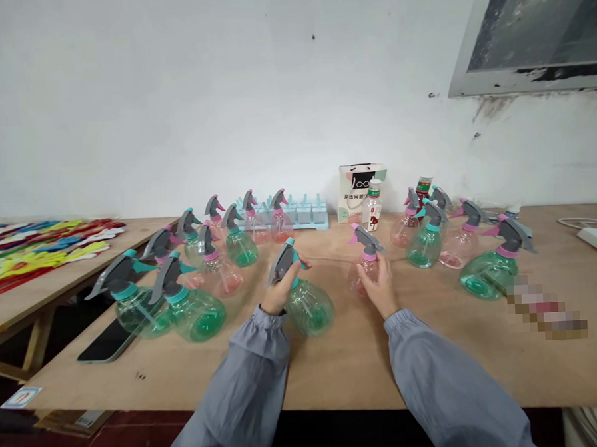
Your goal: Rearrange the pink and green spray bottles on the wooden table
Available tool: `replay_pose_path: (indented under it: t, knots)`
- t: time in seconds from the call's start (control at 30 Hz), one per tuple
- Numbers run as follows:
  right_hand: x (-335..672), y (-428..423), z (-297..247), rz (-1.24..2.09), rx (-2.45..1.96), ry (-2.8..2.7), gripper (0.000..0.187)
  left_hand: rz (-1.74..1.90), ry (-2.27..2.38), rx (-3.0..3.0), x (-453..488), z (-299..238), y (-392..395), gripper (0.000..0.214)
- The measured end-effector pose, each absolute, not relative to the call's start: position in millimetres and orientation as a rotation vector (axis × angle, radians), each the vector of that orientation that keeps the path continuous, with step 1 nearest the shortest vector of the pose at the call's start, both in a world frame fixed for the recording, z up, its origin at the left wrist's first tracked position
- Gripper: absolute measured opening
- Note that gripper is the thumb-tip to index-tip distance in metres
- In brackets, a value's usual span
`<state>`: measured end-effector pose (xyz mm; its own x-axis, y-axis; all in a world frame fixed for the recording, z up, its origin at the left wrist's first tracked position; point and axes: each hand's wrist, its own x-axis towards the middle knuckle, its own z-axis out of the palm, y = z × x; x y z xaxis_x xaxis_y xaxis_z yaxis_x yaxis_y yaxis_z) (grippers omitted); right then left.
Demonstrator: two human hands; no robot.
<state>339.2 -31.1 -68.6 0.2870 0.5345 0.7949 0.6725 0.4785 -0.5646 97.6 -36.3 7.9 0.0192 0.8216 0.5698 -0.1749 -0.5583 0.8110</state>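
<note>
Head view, green bottle: our left hand (281, 292) is curled round the grey spray head (279, 260) of a green spray bottle (311, 309); the body lies just right of that hand, long axis tilted, top leftward; we cannot tell whether its base touches the counter (346, 361).
Head view, pink bottle: our right hand (382, 287), part-closed, grips a pink spray bottle (369, 260); nearly upright, left of that palm; our right hand is nearer.

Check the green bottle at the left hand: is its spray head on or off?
On: the grey spray head sits with its turquoise collar atop the green bottle. Tightness cannot be told.
</note>
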Motion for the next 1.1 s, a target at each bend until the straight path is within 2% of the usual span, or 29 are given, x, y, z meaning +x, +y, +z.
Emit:
replay_pose_path:
  t: [0.23, 0.47, 0.63, 0.77, 1.1]
  knots:
    - [339, -32, -67, -0.110, -1.155, -1.359, 0.041, 1.620, 1.051, 1.812, 83, 12, -29, 0.031]
    - [344, -33, -70, -0.125, -1.173, -1.358, 0.045, 1.796, 1.268, 1.890, 82, -8, -26, 0.036]
    - [353, -36, -75, -0.131, -1.190, -1.407, 0.049, 1.668, 1.679, 2.003, 79, -27, -26, 0.048]
    - [358, -38, -76, -0.064, -1.202, -1.402, 0.058, 1.570, 1.943, 1.972, 69, -27, 10, 0.047]
    - [364, -42, -83, 0.078, -1.206, -1.413, 0.066, 1.722, 1.793, 1.736, 66, -22, 97, 0.061]
